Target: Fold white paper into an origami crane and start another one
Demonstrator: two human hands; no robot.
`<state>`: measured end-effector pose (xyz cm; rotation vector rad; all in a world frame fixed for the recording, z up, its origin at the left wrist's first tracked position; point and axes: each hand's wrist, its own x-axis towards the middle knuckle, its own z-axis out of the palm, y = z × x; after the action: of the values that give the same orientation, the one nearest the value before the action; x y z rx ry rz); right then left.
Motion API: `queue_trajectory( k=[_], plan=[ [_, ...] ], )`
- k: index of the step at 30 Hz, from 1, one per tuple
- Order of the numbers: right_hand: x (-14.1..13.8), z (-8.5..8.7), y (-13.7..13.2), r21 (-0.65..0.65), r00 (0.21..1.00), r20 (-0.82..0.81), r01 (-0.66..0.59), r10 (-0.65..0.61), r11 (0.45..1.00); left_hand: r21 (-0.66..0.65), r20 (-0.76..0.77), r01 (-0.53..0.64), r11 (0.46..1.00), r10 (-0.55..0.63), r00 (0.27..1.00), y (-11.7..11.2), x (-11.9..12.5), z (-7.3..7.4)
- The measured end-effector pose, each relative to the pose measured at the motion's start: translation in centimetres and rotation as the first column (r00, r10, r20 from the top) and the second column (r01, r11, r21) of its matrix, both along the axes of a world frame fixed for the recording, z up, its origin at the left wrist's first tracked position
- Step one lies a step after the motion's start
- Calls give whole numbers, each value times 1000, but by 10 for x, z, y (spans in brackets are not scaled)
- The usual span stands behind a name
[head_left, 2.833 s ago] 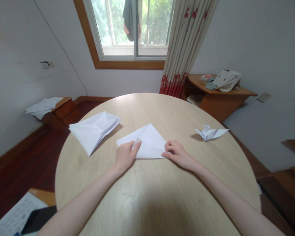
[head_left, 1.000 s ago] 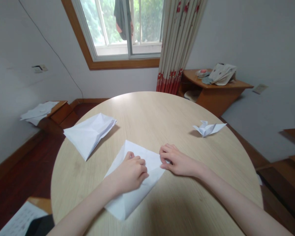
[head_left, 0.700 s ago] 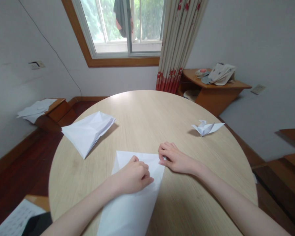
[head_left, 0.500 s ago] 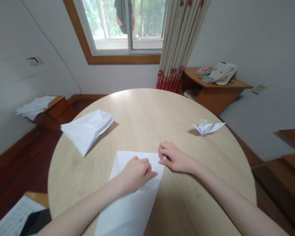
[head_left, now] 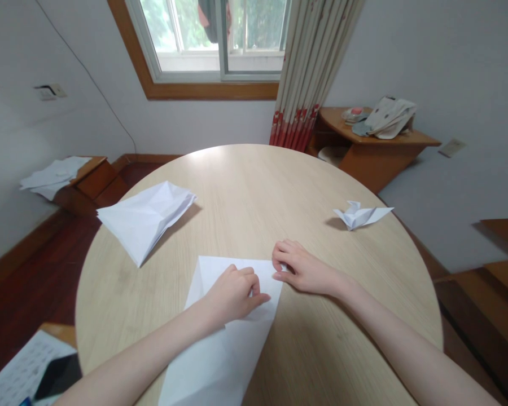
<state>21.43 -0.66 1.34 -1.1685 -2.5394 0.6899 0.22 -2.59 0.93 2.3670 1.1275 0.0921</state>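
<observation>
Just below the centre of the frame, the two hands work apart on one white sheet [head_left: 214, 355]. The left hand [head_left: 236, 294] lies across its middle, fingers curled and thumb pointing right; whether it grips any of the paper, I cannot tell. The right hand [head_left: 298, 268] pinches the sheet's upper right corner between thumb and fingers. The sheet lies flat on the round table [head_left: 245, 180], its lower end running out at the bottom edge, partly under the left forearm.

Left of the hands, at mid-height, rest some folded papers [head_left: 146, 220]; right, near the table's edge, sits a paper bird [head_left: 362, 216].

Beyond the table, a cabinet [head_left: 104, 181] at the left bears loose papers [head_left: 55, 176], and a desk [head_left: 366, 166] at the upper right bears a bag [head_left: 390, 117]. At the top are the window [head_left: 186, 34] and a curtain [head_left: 315, 62]. Lower left, a dark flat object [head_left: 59, 375] lies on a printed page [head_left: 21, 361].
</observation>
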Motion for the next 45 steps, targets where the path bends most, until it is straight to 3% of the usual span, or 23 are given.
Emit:
queue_trajectory(
  k=[9,23,32,45],
  plan=[
    [-1,-3,2,-4,1000,3,-1,1,1000,99,-73,124,987,-117,990,2,-1,3],
    [-2,0,1,-13,1000,5,9,-9,1000,93,-103,148,985,-139,985,3,-1,2],
    [6,-1,5,-31,993,60,102,-100,994,108,-116,180,978,-167,979,3,-2,4],
    [19,-5,18,-109,985,-135,92,-107,990,113,-128,190,975,-175,976,4,-2,4]
  ],
)
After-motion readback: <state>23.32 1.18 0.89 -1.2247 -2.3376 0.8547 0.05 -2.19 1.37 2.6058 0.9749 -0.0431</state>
